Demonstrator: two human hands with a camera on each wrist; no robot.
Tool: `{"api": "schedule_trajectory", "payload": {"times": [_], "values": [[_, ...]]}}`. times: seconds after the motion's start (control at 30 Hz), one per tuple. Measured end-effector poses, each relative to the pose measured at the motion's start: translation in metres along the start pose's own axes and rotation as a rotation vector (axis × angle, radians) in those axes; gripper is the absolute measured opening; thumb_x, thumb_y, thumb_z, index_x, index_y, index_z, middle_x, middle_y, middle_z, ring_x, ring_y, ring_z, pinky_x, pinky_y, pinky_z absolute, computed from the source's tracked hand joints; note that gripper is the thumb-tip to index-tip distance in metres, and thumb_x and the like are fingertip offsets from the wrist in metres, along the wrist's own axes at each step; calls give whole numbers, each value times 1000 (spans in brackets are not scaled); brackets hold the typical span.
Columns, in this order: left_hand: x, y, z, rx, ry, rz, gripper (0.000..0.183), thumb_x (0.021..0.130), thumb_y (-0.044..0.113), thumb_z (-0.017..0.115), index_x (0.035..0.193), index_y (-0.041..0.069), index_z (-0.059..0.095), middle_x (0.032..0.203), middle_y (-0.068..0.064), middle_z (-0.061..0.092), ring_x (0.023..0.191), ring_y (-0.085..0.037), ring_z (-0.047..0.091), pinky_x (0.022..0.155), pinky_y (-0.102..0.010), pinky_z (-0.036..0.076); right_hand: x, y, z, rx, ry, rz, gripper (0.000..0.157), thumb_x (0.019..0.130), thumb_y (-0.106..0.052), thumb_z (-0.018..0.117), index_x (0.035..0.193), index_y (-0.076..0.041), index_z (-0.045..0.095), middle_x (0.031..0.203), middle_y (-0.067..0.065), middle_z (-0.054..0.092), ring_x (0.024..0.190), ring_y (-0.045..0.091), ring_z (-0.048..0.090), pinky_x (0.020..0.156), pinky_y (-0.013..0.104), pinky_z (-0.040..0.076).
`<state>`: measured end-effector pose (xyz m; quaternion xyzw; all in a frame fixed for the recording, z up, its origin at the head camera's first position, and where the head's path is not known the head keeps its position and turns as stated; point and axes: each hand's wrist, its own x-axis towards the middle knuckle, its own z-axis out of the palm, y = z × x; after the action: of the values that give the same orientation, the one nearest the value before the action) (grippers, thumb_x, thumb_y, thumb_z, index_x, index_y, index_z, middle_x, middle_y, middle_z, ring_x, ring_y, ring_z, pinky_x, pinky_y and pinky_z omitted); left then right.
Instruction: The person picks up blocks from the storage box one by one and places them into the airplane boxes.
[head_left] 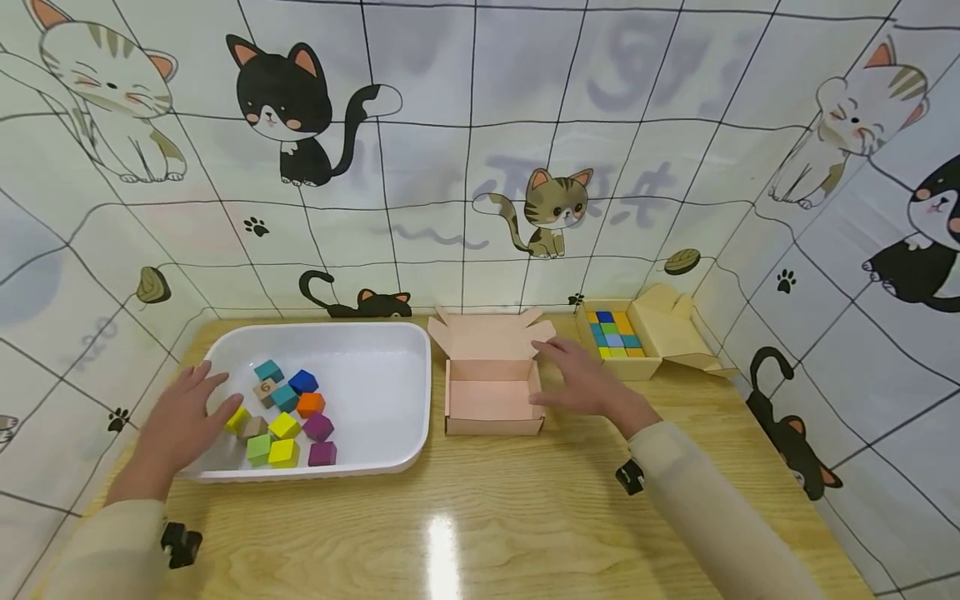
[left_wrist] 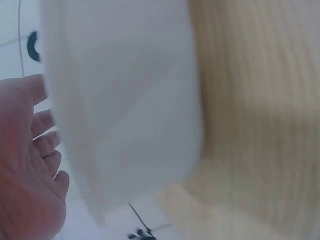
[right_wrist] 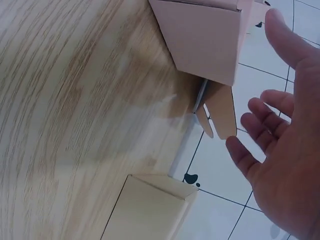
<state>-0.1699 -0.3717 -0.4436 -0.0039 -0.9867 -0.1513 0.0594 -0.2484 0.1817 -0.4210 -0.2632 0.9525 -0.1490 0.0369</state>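
Observation:
My left hand (head_left: 178,417) is over the left end of a white tray (head_left: 378,400), its fingers spread loosely beside several coloured cubes. Yellow, green, blue, teal, orange, purple and bare wood cubes lie in a cluster there; one wooden cube (head_left: 266,392) carries a number. In the left wrist view that hand (left_wrist: 30,155) shows beyond the tray's outer wall (left_wrist: 130,110), holding nothing visible. A pink cardboard box (head_left: 493,400) stands in the middle with its lid raised, its inside bare. My right hand (head_left: 585,379) is at the box's right side, fingers apart and gripping nothing.
At the back right, a cream box (head_left: 637,368) holds rows of coloured cubes, its lid folded out to the right. A wood-grain table (head_left: 360,533) carries everything. Walls with a cat-pattern covering (head_left: 427,158) close in the back and both sides.

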Motion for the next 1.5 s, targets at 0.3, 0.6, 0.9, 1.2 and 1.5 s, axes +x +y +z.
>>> {"api": "schedule_trajectory", "payload": {"times": [0.3, 0.6, 0.9, 1.2, 1.5], "values": [[23, 47, -13, -12, -81, 45, 62, 92, 46, 45, 131, -2, 44, 143, -29, 28, 136, -46, 13, 102, -67, 19, -3, 8, 9, 76, -151, 86, 97, 74, -64, 60, 148, -18, 16, 144, 15, 37, 131, 36, 36, 101, 57, 35], [40, 69, -4, 48, -203, 39, 57, 89, 36, 54, 131, -1, 45, 143, -29, 30, 134, -47, 16, 105, -65, 15, -5, -2, 17, -121, -90, 75, 99, 71, -73, 54, 147, -18, 20, 151, 13, 23, 135, 37, 27, 106, 62, 24], [41, 69, 13, 76, -224, 41, 55, 88, 35, 56, 130, 0, 47, 141, -30, 32, 133, -49, 18, 106, -64, 16, -7, -11, 16, -261, -55, 2, 99, 73, -75, 48, 144, -10, 27, 152, 10, 22, 138, 32, 24, 109, 57, 22], [39, 67, 18, 82, -251, 19, 57, 88, 35, 56, 131, -1, 46, 141, -30, 32, 133, -49, 17, 105, -65, 16, -8, -16, 10, -266, -90, 3, 100, 73, -75, 47, 144, -8, 26, 153, 11, 20, 141, 30, 18, 112, 54, 20], [31, 65, 10, 124, -211, 69, 57, 87, 35, 57, 129, -3, 47, 138, -31, 37, 131, -50, 22, 106, -63, 18, -14, -20, -5, -228, -233, -48, 111, 62, -56, 76, 145, -6, 23, 150, 13, 25, 140, 35, 19, 113, 55, 12]]}}
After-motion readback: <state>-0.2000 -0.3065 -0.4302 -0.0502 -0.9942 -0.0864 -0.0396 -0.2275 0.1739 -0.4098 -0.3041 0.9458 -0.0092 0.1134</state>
